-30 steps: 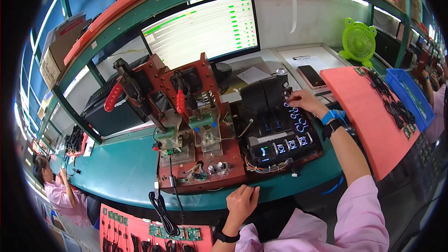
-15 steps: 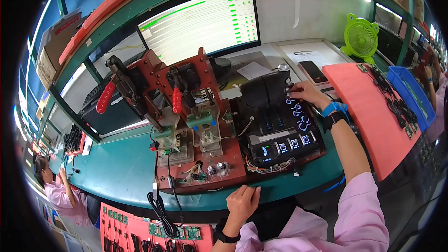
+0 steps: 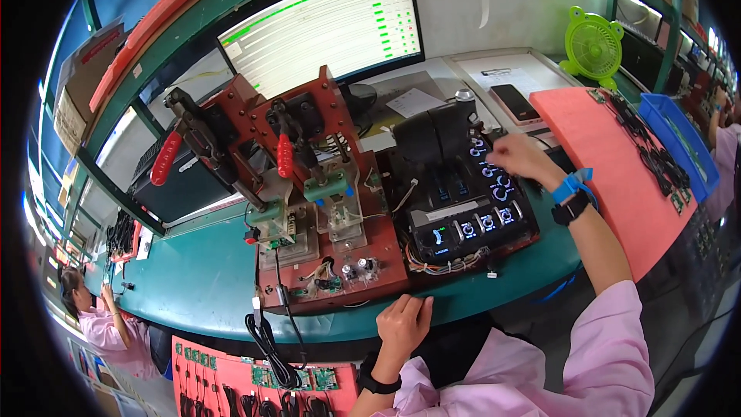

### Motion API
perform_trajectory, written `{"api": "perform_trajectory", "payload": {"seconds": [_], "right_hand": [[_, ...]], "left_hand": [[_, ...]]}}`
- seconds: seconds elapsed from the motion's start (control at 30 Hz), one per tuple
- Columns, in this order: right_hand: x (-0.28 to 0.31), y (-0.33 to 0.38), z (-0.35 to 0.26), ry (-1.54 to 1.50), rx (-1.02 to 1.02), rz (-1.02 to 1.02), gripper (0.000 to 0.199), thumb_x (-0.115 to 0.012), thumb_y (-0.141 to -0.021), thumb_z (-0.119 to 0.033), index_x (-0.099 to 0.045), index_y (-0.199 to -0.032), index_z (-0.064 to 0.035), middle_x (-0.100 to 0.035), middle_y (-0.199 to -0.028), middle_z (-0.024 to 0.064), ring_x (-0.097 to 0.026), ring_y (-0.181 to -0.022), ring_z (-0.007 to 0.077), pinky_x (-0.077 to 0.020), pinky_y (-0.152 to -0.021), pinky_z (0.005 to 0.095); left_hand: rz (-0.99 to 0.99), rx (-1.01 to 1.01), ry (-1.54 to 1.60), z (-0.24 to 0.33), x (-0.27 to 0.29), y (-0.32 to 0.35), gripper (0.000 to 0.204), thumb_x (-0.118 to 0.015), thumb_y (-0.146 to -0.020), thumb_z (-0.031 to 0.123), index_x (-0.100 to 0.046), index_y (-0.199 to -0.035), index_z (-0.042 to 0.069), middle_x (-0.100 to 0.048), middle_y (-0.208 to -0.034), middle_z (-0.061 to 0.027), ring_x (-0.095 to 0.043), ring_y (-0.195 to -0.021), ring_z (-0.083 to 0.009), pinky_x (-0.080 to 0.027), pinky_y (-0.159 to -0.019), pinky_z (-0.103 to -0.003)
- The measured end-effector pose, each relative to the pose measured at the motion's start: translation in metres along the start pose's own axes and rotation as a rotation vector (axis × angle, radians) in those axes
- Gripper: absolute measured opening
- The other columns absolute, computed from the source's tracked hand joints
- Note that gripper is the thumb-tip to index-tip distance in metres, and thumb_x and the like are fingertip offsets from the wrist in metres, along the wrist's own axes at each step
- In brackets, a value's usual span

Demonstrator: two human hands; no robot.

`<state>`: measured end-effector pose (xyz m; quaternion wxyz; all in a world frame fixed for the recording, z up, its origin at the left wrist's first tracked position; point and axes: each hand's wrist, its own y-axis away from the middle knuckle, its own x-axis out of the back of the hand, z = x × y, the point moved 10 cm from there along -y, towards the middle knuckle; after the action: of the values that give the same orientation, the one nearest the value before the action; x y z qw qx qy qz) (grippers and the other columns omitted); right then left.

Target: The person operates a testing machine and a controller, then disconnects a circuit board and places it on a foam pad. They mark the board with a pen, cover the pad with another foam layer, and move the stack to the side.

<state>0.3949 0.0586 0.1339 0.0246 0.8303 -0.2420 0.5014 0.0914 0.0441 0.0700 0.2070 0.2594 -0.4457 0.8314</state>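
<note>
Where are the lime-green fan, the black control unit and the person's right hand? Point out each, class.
Lime-green fan (image 3: 593, 45): head view, middle of its round grille.
Black control unit (image 3: 468, 197): head view, its top panel.
Right hand (image 3: 528, 157): head view, back of the hand.

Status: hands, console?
Right hand by lit knobs on console, contact unclear. Left hand at edge of bench. Wires along console front.

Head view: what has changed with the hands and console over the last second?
The right hand moved rightward and toward the person, its fingers leaving the small control beside the black levers, now by the lit knobs; contact is unclear. The left hand stayed loosely curled at the green bench edge; the red clamp handles stayed put.
</note>
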Motion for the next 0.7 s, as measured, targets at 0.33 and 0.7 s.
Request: {"api": "perform_trajectory", "payload": {"seconds": [0.33, 0.7], "right_hand": [[-0.007, 0.022, -0.012, 0.179, 0.173, 0.091, 0.019, -0.06, -0.071, -0.016, -0.05, -0.073, 0.0002, -0.056, -0.065, 0.0166, -0.055, -0.065, 0.0359, -0.0428, -0.058, 0.0417], [0.014, -0.011, -0.102, 0.479, 0.338, 0.152, 0.028, -0.06, -0.074, -0.025, -0.049, -0.083, -0.0003, -0.057, -0.07, 0.0159, -0.056, -0.071, 0.0344, -0.0435, -0.063, 0.0433]], "left_hand": [[0.009, -0.01, 0.014, 0.004, 0.0, 0.0, 0.017, -0.065, -0.071, 0.008, -0.052, -0.059, 0.005, -0.045, -0.053, -0.0069, -0.048, -0.044, -0.0246, -0.036, -0.04, -0.032], [0.001, 0.001, 0.01, 0.0, 0.002, 0.001, 0.017, -0.065, -0.071, 0.008, -0.052, -0.06, 0.005, -0.045, -0.053, -0.0068, -0.047, -0.044, -0.0245, -0.036, -0.04, -0.032]]}}
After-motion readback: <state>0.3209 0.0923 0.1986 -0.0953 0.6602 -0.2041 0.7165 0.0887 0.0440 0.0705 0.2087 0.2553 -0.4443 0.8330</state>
